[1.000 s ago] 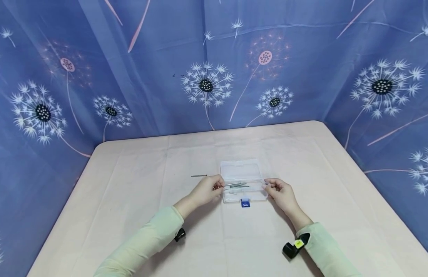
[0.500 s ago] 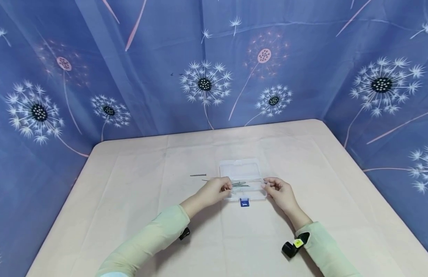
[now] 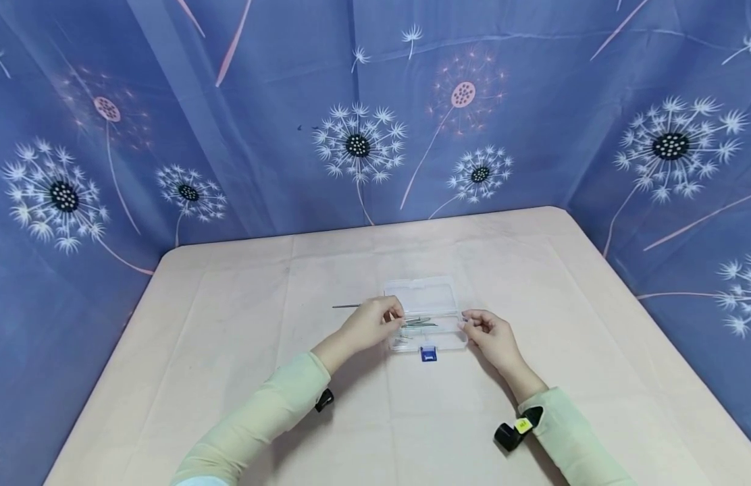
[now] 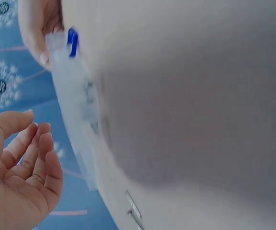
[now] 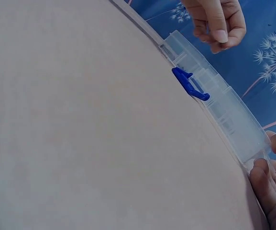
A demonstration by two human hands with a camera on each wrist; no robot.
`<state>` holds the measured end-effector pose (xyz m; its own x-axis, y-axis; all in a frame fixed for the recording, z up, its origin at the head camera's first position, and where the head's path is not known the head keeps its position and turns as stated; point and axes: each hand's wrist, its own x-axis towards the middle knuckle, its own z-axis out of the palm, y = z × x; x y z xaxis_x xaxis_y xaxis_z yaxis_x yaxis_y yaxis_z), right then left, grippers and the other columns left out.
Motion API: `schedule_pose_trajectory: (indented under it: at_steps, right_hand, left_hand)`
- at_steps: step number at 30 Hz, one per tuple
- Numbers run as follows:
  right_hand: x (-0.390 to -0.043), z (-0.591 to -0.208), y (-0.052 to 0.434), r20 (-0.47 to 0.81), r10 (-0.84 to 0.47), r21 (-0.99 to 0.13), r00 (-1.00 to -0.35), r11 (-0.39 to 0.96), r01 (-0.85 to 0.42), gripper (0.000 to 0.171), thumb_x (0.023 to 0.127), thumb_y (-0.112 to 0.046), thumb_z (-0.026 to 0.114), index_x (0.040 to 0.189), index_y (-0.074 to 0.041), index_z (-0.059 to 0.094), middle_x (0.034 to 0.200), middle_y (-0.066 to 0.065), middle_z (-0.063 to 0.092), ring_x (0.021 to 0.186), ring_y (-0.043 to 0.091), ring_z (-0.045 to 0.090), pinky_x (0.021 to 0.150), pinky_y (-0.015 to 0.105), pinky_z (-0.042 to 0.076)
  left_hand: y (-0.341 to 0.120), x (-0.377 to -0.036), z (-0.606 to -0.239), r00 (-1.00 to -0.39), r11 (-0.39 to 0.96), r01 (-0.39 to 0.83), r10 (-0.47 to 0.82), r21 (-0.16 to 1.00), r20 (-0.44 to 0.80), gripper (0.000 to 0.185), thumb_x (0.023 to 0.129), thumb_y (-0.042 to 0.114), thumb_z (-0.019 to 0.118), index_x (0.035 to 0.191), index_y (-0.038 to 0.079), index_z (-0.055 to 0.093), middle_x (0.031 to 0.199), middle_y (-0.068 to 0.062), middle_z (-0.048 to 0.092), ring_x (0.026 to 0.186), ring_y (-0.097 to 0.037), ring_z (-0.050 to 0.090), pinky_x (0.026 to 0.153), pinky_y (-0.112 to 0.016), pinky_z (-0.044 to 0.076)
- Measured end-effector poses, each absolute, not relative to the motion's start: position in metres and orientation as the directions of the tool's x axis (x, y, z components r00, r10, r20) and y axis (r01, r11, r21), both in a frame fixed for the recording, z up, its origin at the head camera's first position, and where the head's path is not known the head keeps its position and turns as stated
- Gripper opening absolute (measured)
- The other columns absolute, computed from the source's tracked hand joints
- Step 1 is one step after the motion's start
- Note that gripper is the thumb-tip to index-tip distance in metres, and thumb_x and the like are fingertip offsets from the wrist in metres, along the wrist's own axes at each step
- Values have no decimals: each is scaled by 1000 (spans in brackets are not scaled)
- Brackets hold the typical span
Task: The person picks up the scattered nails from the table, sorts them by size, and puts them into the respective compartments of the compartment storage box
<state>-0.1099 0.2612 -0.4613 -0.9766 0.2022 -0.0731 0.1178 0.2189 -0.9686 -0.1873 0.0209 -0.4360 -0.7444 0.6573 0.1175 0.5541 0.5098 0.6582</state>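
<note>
A clear plastic box (image 3: 425,314) lies open near the middle of the table (image 3: 229,378), its lid folded back toward the far edge and a blue latch (image 3: 429,354) on its near wall. Inside lie several thin metal pins (image 3: 421,322), lengthwise across the tray; their count cannot be told. The left hand (image 3: 375,320) hovers at the box's left end, fingers loosely bent and holding nothing visible. The right hand (image 3: 487,332) rests at the right end, fingertips curled against the box's wall. One more pin (image 3: 346,306) lies on the cloth just left of the left hand.
</note>
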Motion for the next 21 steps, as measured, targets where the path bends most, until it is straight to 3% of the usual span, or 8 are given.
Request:
schedule_pose_trajectory:
  at_steps: [13, 21]
  right_hand:
    - [-107, -452, 256, -58, 206, -957, -977, 268, 113, 28, 89, 2, 60, 112, 17, 56, 80, 4, 57, 64, 0, 49, 56, 13, 46]
    - [-108, -454, 257, -64, 204, -954, -977, 276, 120, 28, 89, 1, 61, 112, 16, 56, 82, 6, 58, 64, 1, 49, 56, 13, 46]
  left_hand:
    - [-11, -218, -431, -847, 508, 463, 496, 726, 194, 5, 87, 6, 64, 89, 2, 63, 86, -6, 66, 77, -17, 59, 71, -27, 50]
    - [-27, -226, -441, -847, 531, 452, 507, 717, 158, 4, 86, 2, 64, 90, 0, 64, 89, -12, 67, 80, -22, 62, 75, -33, 52]
